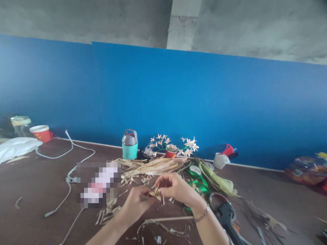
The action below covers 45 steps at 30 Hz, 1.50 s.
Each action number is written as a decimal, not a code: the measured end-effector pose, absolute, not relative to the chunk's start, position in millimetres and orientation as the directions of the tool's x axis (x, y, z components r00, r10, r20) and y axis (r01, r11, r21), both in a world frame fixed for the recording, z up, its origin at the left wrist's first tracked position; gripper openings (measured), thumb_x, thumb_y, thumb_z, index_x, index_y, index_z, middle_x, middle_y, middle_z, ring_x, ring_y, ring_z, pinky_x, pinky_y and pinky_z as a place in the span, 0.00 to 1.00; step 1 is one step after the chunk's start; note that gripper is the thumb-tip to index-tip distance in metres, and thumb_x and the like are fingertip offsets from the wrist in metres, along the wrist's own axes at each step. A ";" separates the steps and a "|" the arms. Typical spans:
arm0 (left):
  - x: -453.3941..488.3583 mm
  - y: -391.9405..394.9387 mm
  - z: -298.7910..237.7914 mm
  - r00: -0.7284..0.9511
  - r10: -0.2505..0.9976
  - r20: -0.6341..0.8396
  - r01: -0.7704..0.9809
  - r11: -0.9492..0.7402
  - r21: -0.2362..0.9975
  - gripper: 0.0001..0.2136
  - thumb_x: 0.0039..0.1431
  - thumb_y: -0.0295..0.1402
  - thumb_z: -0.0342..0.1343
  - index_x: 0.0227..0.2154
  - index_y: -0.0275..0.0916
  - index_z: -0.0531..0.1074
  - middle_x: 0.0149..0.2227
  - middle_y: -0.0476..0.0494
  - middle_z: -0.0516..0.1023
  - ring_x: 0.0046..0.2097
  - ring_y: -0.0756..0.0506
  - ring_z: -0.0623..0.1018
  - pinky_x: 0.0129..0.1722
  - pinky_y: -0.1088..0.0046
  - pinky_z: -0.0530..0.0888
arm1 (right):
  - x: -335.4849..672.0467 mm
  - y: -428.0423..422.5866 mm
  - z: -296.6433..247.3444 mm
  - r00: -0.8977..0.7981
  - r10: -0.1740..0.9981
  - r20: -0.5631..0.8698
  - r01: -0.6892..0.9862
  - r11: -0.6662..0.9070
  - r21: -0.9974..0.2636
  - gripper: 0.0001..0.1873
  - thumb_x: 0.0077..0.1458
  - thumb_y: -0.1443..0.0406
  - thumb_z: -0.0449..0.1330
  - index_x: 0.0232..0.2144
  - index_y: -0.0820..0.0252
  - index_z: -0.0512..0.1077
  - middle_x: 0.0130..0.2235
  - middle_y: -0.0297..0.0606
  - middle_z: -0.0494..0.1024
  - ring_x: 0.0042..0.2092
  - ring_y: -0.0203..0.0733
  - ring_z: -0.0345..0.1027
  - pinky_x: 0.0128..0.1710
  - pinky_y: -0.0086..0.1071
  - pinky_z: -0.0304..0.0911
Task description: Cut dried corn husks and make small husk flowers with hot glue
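Observation:
Both hands meet over the brown table [38, 190], pinching a small folded piece of dried leaf [155, 194] between them. My left hand [136, 200] grips it from the left with fingers curled. My right hand [176, 189], with a bracelet at the wrist, pinches it from the right and above. Just behind the hands lies a pile of dried leaf strips [153, 166]. Loose leaf scraps [107, 212] are scattered around my left forearm.
A teal lidded container [129, 144] and a small pot of pale leaf flowers [173, 146] stand by the blue wall. Green ribbon [199, 183], a black glue gun [226, 216], a white cable [68, 170], a red cup [41, 132] and white cloth [15, 148] lie around.

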<state>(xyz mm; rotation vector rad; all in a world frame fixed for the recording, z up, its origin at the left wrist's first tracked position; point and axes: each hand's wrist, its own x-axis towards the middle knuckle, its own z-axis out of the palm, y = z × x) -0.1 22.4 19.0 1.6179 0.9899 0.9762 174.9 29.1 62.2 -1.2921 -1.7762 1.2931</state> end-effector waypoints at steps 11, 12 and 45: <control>-2.5 26.7 10.5 0.299 0.863 0.408 0.348 -0.496 0.795 0.05 0.47 0.26 0.57 0.24 0.39 0.77 0.24 0.45 0.77 0.29 0.46 0.74 0.33 0.73 0.68 | 163.2 29.5 63.5 -0.266 0.963 -0.031 0.307 0.055 -0.950 0.08 0.40 0.73 0.58 0.27 0.63 0.74 0.24 0.31 0.73 0.27 0.32 0.63 0.27 0.24 0.57; -2.7 27.2 9.1 0.297 0.853 0.429 0.346 -0.515 0.784 0.04 0.47 0.26 0.57 0.24 0.39 0.77 0.24 0.45 0.76 0.29 0.46 0.74 0.33 0.72 0.68 | 162.6 29.6 63.1 -0.265 0.964 -0.025 0.302 0.058 -0.952 0.08 0.40 0.73 0.58 0.27 0.63 0.74 0.24 0.31 0.73 0.27 0.32 0.63 0.27 0.24 0.57; -10.1 33.6 2.0 -0.109 0.862 0.495 0.303 -0.445 0.843 0.03 0.45 0.29 0.55 0.20 0.41 0.73 0.24 0.47 0.76 0.30 0.44 0.74 0.34 0.70 0.70 | 138.8 19.5 51.3 -0.204 0.976 -0.080 0.332 -0.008 -0.943 0.13 0.36 0.63 0.67 0.28 0.60 0.72 0.27 0.31 0.70 0.30 0.36 0.62 0.30 0.29 0.57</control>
